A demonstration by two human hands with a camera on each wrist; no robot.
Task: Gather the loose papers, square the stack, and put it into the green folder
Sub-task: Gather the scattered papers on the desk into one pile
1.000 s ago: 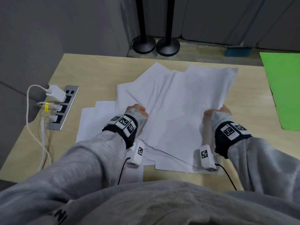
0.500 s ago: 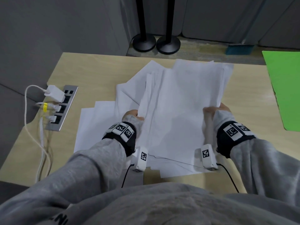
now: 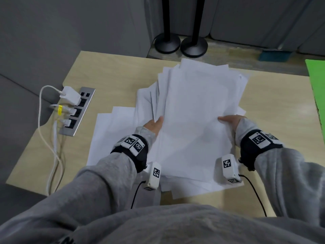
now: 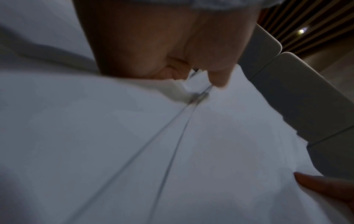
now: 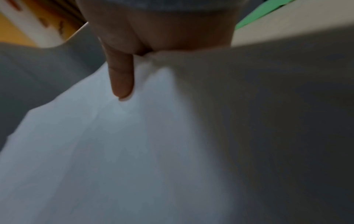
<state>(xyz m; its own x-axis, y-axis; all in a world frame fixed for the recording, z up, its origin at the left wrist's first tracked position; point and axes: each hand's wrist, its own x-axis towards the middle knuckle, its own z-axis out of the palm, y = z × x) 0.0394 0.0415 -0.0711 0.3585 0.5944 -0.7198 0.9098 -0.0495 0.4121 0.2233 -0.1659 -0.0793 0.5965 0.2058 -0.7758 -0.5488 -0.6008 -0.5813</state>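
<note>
Desk [image 3: 109,71]: I see a light wooden top filling most of the head view, with grey panels behind it.

Stack [image 3: 198,120]: I'm holding a big sheaf of white papers between both hands, near edge low and far edge lifted toward the back of the desk. The sheets are not squared; their far corners fan out to the left. In the left wrist view the stack [image 4: 134,144] shows several separate sheet edges running away from the palm; in the right wrist view the stack [image 5: 118,151] is blurred.

Loose sheets [image 3: 114,131]: more white paper lies flat on the desk under and to the left of the stack, some poking out at the near edge.

Folder [image 3: 316,95]: green, flat on the desk at the far right, well apart from the stack and cut off by the frame. A strip of the folder [image 5: 264,13] shows in the right wrist view.

Power strip [image 3: 77,111]: set into the desk at left, with a white charger [image 3: 70,97] and cables plugged in.

Left hand [image 3: 154,125]: grasping the stack's left edge, thumb on top; the left hand [image 4: 153,45] shows paper pinched in its fold.

Right hand [image 3: 228,121]: grasping the stack's right edge, thumb across the top sheet; the right hand [image 5: 153,27] has one finger lying along the paper.
</note>
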